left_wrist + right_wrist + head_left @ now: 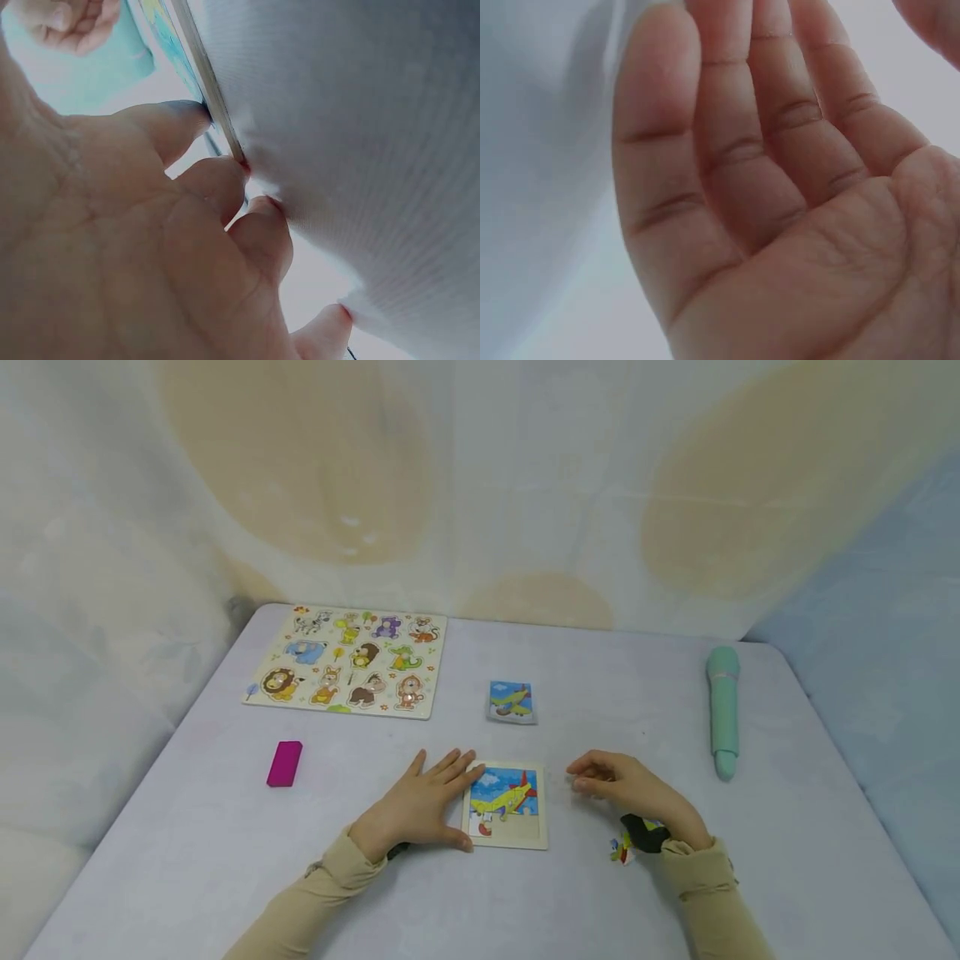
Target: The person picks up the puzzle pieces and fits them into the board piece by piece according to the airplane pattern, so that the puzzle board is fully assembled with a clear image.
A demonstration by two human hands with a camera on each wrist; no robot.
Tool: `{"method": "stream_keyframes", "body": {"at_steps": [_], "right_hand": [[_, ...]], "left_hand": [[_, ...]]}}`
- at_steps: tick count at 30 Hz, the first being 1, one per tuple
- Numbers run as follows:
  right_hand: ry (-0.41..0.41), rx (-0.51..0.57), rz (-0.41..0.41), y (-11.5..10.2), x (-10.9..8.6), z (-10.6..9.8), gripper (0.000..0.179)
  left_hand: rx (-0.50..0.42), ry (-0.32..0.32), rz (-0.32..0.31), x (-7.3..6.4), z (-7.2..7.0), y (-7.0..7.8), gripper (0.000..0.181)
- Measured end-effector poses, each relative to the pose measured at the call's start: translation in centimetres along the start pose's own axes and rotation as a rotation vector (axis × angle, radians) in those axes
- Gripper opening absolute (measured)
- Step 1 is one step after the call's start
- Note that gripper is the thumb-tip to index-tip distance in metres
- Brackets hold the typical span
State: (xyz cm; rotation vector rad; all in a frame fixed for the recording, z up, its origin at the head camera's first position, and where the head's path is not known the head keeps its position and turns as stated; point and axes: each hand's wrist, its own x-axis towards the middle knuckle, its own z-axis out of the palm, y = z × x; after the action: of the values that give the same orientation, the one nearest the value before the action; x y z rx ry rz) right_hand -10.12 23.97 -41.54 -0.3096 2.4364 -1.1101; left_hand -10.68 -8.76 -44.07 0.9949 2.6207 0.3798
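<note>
A small wooden jigsaw puzzle with a yellow airplane picture lies flat in front of the person; bare wood shows at its lower right. The left hand rests with spread fingers along the puzzle's left side, index fingertip at the upper left corner and thumb by the lower left. In the left wrist view, fingertips touch the frame's edge. To the puzzle's right, the right hand hovers with loosely bent fingers and nothing in them. Colourful loose puzzle pieces lie beside the right wrist, partly hidden by its black strap.
Behind the puzzle lies a small packet with the same airplane picture. A wooden animal peg board occupies the back left. A magenta block lies at the left, a mint-green microphone-shaped object at the right. Curtain-like cloth hangs behind the table.
</note>
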Motion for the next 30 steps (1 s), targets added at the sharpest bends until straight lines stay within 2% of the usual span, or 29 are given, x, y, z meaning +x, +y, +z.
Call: {"method": "stream_keyframes", "body": {"at_steps": [7,11,13,15,18,21,23,26,30], "right_hand": [[0.099,-0.003,-0.021,3.7,-4.7,-2.1,0.032],[0.133,-0.017,-0.05,4.8,-6.8,-1.7,0.04],[0.138,-0.071,-0.074,5.0,-7.3,-1.3,0.045],[0.139,-0.143,-0.089,4.9,-7.3,-0.8,0.046],[0.157,-0.234,-0.113,4.5,-6.8,0.2,0.037],[0.162,-0.275,-0.134,3.9,-6.1,0.3,0.028],[0.159,-0.27,-0.152,3.7,-5.7,0.2,0.025],[0.151,-0.209,-0.123,3.6,-4.9,0.1,0.025],[0.17,-0.111,-0.028,3.0,-3.6,0.3,0.021]], "left_hand": [[0.0,-0.002,-0.004,0.1,0.1,0.0,0.105],[0.005,0.0,-0.012,0.0,0.2,-0.1,0.105],[0.006,0.006,-0.007,0.0,0.3,-0.1,0.105],[0.004,0.01,0.0,0.1,0.3,-0.1,0.105],[0.002,0.001,0.01,0.0,0.2,-0.2,0.105],[-0.005,0.004,0.007,0.0,0.1,-0.2,0.105],[-0.004,0.008,0.008,0.0,0.1,-0.1,0.105],[-0.004,0.014,0.007,0.0,0.1,-0.2,0.105],[0.005,0.016,0.01,0.0,0.4,-0.2,0.105]]}}
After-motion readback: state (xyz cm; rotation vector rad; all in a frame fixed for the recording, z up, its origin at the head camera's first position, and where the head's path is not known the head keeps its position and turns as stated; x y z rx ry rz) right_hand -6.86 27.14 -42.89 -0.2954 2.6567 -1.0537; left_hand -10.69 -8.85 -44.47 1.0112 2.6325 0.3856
